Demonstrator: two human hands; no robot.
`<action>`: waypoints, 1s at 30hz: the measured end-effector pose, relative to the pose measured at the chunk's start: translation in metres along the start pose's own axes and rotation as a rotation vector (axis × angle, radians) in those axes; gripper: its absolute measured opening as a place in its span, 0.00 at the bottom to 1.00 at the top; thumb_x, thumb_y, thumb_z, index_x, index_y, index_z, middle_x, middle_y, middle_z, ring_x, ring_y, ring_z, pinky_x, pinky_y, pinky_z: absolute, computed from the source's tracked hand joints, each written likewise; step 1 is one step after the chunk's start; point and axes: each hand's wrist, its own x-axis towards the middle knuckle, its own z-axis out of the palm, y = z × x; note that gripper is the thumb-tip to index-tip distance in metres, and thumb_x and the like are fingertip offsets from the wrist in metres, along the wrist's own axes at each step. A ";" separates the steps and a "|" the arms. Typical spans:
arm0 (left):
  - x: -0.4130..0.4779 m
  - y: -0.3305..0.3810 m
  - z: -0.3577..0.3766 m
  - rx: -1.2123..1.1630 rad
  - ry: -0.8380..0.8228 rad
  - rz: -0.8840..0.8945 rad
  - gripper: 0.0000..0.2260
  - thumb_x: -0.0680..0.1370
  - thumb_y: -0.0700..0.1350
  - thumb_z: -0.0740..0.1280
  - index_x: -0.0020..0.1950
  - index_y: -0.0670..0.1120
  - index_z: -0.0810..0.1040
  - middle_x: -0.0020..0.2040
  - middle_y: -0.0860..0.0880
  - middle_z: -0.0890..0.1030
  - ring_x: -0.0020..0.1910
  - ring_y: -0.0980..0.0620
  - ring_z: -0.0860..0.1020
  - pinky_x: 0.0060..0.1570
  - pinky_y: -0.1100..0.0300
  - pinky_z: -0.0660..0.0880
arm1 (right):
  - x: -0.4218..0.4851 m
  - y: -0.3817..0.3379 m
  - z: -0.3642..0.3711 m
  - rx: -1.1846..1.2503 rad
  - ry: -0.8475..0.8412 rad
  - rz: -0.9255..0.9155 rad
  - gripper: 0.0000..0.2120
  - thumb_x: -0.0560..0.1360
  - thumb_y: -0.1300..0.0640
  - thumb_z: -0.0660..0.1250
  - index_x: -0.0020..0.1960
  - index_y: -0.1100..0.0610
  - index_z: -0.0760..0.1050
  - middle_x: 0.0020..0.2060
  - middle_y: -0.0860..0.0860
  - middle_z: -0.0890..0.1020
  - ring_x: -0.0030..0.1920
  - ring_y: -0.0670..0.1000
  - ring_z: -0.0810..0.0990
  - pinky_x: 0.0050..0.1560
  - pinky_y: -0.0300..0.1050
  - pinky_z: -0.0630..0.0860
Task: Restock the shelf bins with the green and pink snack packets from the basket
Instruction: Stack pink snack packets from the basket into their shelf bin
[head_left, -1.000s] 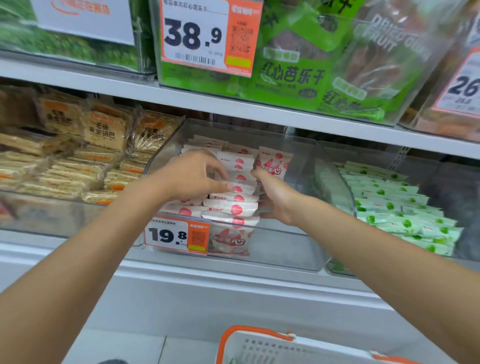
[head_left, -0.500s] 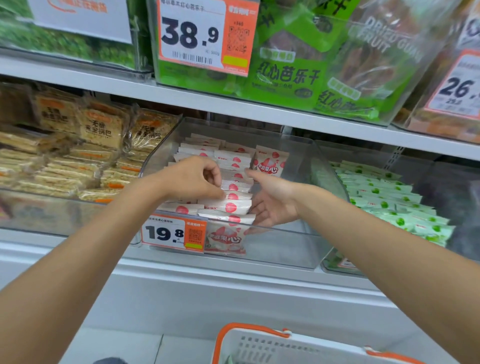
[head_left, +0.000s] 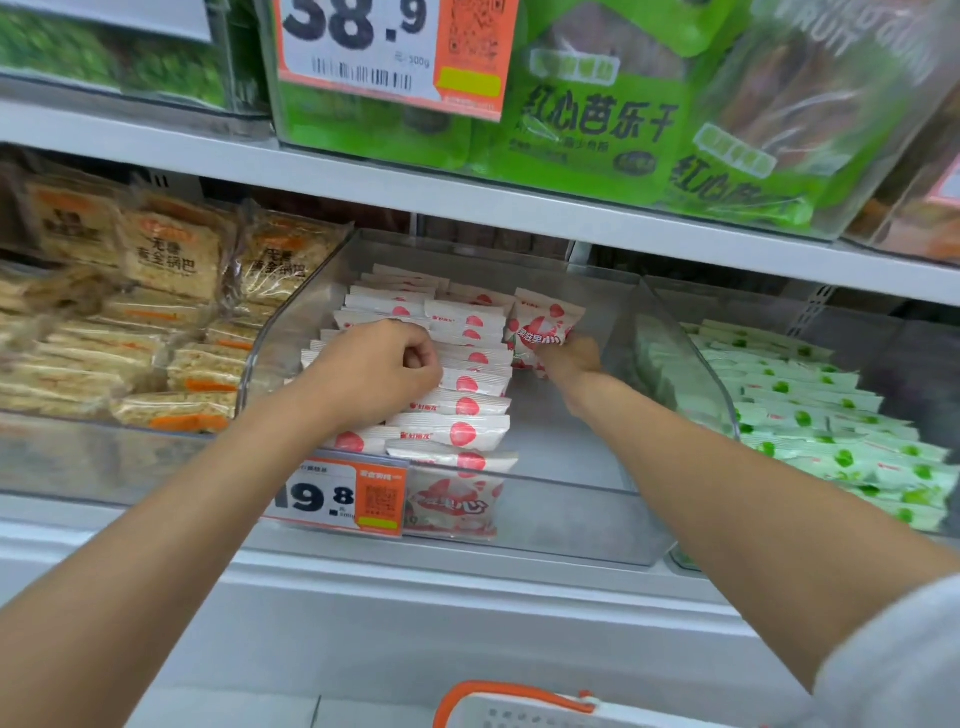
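1. Since a second ago, I see the right hand (head_left: 569, 358) has gone from the front rows to the back of the middle bin (head_left: 571, 509).
2. That clear bin holds two rows of pink packets (head_left: 467, 395), shingled front to back, long axes running left to right.
3. Green packets (head_left: 810, 415) fill the right bin (head_left: 685, 374); one basket (head_left: 511, 690) sits below.
4. The left hand (head_left: 379, 374) rests curled on the left row; I cannot tell whether it holds anything.
5. The right hand's fingers grip one upright packet (head_left: 543, 325), printed face toward me.
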 end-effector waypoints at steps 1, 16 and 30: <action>0.000 0.000 0.000 0.002 -0.003 0.002 0.05 0.77 0.45 0.66 0.41 0.49 0.79 0.36 0.53 0.80 0.35 0.52 0.76 0.36 0.58 0.73 | 0.003 0.003 -0.004 0.027 0.008 0.017 0.08 0.76 0.62 0.66 0.55 0.57 0.79 0.51 0.54 0.82 0.50 0.53 0.81 0.47 0.41 0.75; -0.083 0.109 0.034 0.047 0.062 -0.027 0.06 0.73 0.49 0.65 0.35 0.51 0.74 0.35 0.53 0.79 0.38 0.50 0.77 0.35 0.58 0.68 | -0.134 -0.006 -0.099 -0.435 -0.031 -0.777 0.05 0.72 0.64 0.65 0.46 0.59 0.79 0.42 0.53 0.80 0.42 0.53 0.79 0.47 0.47 0.75; -0.237 0.066 0.211 0.274 -0.790 -0.344 0.07 0.77 0.43 0.62 0.41 0.43 0.76 0.47 0.43 0.81 0.46 0.46 0.78 0.47 0.54 0.76 | -0.268 0.326 -0.205 -0.904 -0.707 0.101 0.09 0.75 0.66 0.61 0.43 0.54 0.76 0.45 0.54 0.83 0.45 0.51 0.80 0.50 0.44 0.76</action>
